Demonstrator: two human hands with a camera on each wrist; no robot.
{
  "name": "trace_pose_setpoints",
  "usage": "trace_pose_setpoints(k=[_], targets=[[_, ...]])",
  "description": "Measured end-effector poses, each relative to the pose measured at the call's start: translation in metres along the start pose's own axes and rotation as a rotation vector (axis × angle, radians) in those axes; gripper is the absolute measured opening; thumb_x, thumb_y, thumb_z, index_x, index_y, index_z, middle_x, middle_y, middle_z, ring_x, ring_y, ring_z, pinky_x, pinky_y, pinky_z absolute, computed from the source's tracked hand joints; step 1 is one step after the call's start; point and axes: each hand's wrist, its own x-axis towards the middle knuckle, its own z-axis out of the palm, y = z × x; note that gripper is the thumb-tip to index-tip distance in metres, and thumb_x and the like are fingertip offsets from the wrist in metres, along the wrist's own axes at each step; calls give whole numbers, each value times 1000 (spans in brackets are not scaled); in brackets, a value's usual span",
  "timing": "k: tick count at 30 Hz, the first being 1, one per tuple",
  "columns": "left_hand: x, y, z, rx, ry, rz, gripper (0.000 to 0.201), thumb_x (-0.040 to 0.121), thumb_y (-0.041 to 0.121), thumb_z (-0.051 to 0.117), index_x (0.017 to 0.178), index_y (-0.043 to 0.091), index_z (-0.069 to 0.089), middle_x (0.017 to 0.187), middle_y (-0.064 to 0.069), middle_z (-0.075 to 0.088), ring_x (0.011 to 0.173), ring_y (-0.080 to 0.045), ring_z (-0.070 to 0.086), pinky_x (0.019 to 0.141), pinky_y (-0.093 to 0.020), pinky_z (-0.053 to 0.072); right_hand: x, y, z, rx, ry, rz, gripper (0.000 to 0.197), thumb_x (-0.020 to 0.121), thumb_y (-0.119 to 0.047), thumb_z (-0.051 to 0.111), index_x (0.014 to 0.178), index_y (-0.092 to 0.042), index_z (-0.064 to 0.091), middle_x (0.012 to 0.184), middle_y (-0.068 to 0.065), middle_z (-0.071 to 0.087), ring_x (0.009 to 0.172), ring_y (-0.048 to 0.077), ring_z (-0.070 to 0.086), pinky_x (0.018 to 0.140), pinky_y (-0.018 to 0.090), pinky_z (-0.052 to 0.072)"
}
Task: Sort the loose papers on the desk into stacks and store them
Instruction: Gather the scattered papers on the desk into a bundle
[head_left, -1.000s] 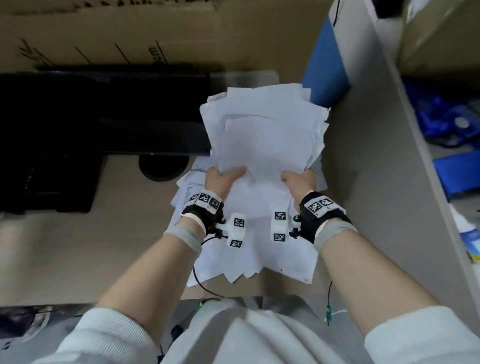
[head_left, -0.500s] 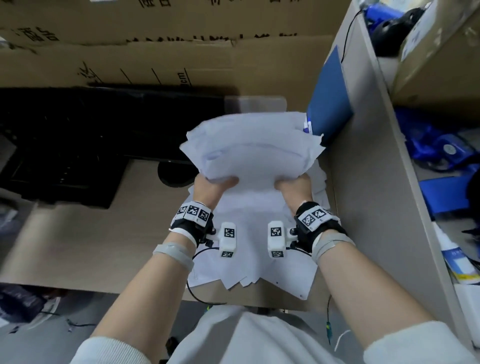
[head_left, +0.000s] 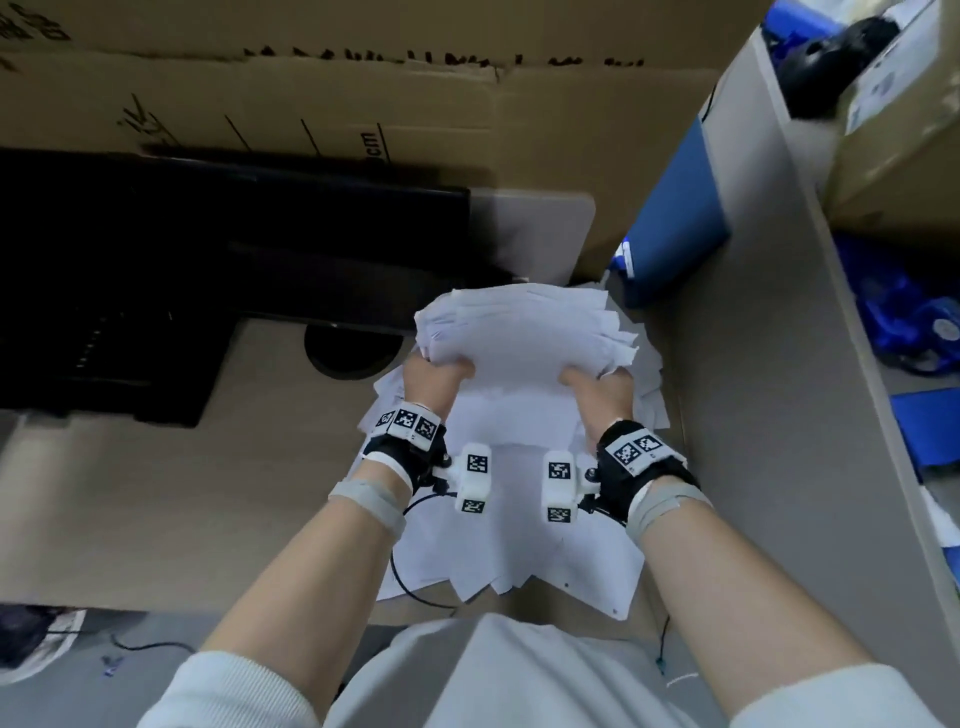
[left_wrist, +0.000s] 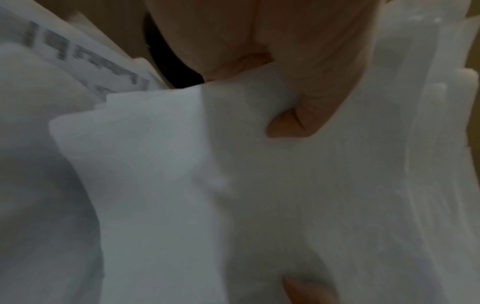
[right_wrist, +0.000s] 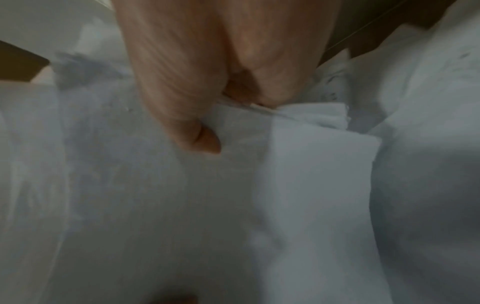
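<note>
Here, left hand and right hand each grip the papers, thumbs on top, fingers curled beneath.

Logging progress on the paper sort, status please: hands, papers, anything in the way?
Left hand and right hand both grip the paper bundle, lifted and bowed. More loose sheets below on the desk. Blue folder close behind.
</note>
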Motion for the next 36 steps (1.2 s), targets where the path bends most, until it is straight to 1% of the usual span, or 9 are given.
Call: trace_pose_setpoints(k=[3, 9, 12, 15, 17, 21, 26, 31, 36], targets=[[4, 10, -2, -72, -45, 84, 33, 76, -14, 63, 86, 17, 68, 73, 7, 66, 65, -9, 61, 63, -26, 49, 4, -4, 3, 135, 42, 0, 27, 81, -8, 73, 99, -11, 52, 95, 2, 65, 83, 14, 62, 73, 27, 50], [18, 12, 2, -97, -116, 97, 37, 61, 3, 73, 95, 14, 64, 89, -1, 69, 76, -5, 66, 78, -30, 54, 15, 4, 8, -49, -8, -27, 32, 82, -8, 71, 102, -11, 46, 91, 0, 50, 86, 21, 51, 58, 24, 39], [28, 27, 10, -148, -85, 63, 56, 73, 23, 86, 117, 19, 53, 108, 5, 65, 95, 1, 64, 85, -19, 51, 22, -9, 17, -16, -79, -103, 44, 75, -4, 74, 115, -12, 55, 105, -1, 66, 96, 18, 65, 78, 31, 55], [35, 34, 18, -186, 15, 50, 60, 77, 46, 81, 123, 21, 50, 114, 7, 62, 103, -3, 58, 91, -23, 42, 28, -14, 28, -5, -100, -128, 62, 69, -11, 80, 125, -20, 57, 115, -2, 68, 105, 16, 67, 96, 40, 54], [36, 37, 23, -188, 102, 31, 68, 71, 59, 78, 121, 22, 51, 114, 6, 64, 105, -9, 60, 89, -25, 43, 29, -13, 30, 12, -98, -142, 69, 68, -15, 85, 129, -24, 54, 118, -7, 67, 107, 11, 65, 96, 35, 53], [40, 33, 24, -210, 203, 10, 57, 77, 56, 77, 116, 23, 51, 103, 12, 60, 94, -2, 59, 76, -21, 41, 30, -4, 22, 22, -115, -143, 71, 72, -8, 86, 130, -26, 49, 116, -10, 65, 102, 1, 63, 83, 17, 50], [41, 35, 25, -187, 199, 70, 55, 77, 49, 80, 114, 22, 50, 104, 7, 62, 92, -5, 61, 77, -18, 44, 31, 7, 21, -38, -110, 50, 95, 52, -40, 94, 131, -15, 49, 119, -2, 64, 107, 18, 64, 95, 43, 54], [47, 28, 23, -241, 245, 53, 28, 88, 33, 71, 106, 20, 53, 90, 5, 63, 81, -8, 60, 80, -25, 43, 33, 6, 20, -62, -189, 12, 61, 60, -28, 93, 113, -18, 66, 107, -1, 73, 100, 18, 70, 92, 45, 57], [46, 32, 18, -279, 56, 110, 45, 87, 46, 71, 120, 25, 50, 128, -3, 56, 117, -14, 55, 103, -26, 39, 40, 9, 23, -63, -119, 61, 74, 60, -36, 90, 122, -11, 58, 110, 2, 69, 99, 19, 67, 93, 41, 55]])
